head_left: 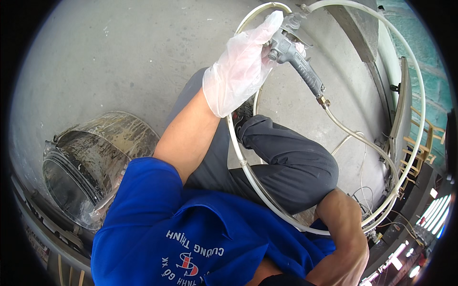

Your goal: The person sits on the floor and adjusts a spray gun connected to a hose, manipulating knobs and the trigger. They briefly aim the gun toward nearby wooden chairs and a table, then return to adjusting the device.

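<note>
smooth grey concrete-like floor (109,71), white-specked; on it: one round dark bucket (102,150), streaked with beige residue.

Bucket (107,143): on its side on the floor (86,62), by the near-left edge, left of the left forearm (188,128).
Spray gun (290,52): in the left hand (243,62), beyond the bent knee (312,167).
Hose (421,95): looping right from the spray gun, under the right forearm (343,229).

Bucket (100,148) (streaked, stained outside) | grey floor (119,62) | wooden frames (428,143) at right
</note>
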Motion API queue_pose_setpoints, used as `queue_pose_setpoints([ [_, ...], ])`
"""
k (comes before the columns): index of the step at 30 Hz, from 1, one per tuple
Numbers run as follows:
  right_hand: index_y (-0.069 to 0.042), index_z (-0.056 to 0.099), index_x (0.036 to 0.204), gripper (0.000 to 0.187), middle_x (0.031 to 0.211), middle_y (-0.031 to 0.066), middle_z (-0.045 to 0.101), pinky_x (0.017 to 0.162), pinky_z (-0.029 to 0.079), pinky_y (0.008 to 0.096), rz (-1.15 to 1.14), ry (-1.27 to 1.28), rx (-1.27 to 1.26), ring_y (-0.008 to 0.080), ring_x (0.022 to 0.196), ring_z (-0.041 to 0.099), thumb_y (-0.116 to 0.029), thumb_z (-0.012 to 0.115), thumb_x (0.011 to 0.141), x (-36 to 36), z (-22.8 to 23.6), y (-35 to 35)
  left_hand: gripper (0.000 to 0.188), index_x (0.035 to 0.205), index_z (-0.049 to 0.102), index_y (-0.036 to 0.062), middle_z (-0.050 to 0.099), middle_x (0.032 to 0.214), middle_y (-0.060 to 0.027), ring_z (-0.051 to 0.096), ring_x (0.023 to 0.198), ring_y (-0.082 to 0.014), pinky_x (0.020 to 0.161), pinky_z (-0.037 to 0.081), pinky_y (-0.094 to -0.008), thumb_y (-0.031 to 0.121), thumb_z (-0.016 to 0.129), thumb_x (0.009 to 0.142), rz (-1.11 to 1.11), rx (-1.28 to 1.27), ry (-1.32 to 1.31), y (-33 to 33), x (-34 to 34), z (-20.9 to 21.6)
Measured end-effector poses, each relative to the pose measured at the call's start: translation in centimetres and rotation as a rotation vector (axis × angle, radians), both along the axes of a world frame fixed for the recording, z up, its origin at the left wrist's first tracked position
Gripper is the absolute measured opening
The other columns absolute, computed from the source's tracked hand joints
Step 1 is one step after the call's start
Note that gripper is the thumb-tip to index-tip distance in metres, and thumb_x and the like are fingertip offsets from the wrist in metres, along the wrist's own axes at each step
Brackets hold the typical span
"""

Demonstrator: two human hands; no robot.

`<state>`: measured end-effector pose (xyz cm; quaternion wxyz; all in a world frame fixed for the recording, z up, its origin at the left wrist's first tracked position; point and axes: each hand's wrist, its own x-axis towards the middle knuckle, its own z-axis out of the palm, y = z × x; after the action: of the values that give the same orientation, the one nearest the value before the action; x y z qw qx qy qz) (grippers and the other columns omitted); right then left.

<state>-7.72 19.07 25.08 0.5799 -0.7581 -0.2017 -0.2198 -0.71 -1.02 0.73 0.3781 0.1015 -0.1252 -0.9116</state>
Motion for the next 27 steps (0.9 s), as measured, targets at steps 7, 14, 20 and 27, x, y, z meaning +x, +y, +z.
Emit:
queue_pose_setpoints([
  [7, 0.006, 0.075, 0.125, 0.030, 0.132, 0.0191, 0.075, 0.112, 0.050, 0.0355, -0.009, -0.026, 0.143, 0.0297, 0.128, 0.067, -0.013, 0.059, 0.108, 0.2, -0.6, 0.2, 0.038, 0.124, 0.065, 0.0004, 0.072, 0.098, -0.0136, 0.076, 0.105, -0.0301, 0.103, 0.059, -0.0424, 0.037, 0.067, 0.111, 0.000, -0.009, -0.019, 0.3, 0.2, 0.3],
  [14, 0.004, 0.069, 0.136, 0.038, 0.139, 0.0169, 0.072, 0.115, 0.046, 0.0330, 0.013, -0.043, -0.069, 0.0275, 0.133, 0.063, -0.020, 0.064, 0.107, 0.4, -0.7, -1.7, 0.038, 0.127, 0.064, 0.0006, 0.073, 0.097, -0.0129, 0.076, 0.105, -0.0289, 0.107, 0.058, -0.0438, 0.035, 0.065, 0.112, 0.014, -0.040, 0.006, 0.2, 0.5, 0.7],
  [20, 0.003, 0.061, 0.148, 0.050, 0.149, 0.0157, 0.066, 0.119, 0.043, 0.0307, 0.094, -0.184, -0.488, 0.0256, 0.140, 0.058, -0.025, 0.067, 0.107, 0.5, -0.6, -4.4, 0.035, 0.127, 0.063, 0.0006, 0.073, 0.099, -0.0129, 0.077, 0.103, -0.0285, 0.106, 0.059, -0.0444, 0.033, 0.064, 0.113, 0.033, 0.013, 0.031, 0.2, 0.6, 0.8],
  [27, 0.008, 0.052, 0.157, 0.052, 0.164, 0.0181, 0.054, 0.125, 0.040, 0.0337, 0.098, 0.086, -0.043, 0.0251, 0.151, 0.050, -0.017, 0.056, 0.111, 0.8, 0.1, -2.4, 0.033, 0.126, 0.064, 0.0009, 0.072, 0.097, -0.0134, 0.075, 0.097, -0.0276, 0.103, 0.059, -0.0462, 0.032, 0.063, 0.113, 0.019, 0.015, 0.044, -0.1, 0.5, 0.6],
])
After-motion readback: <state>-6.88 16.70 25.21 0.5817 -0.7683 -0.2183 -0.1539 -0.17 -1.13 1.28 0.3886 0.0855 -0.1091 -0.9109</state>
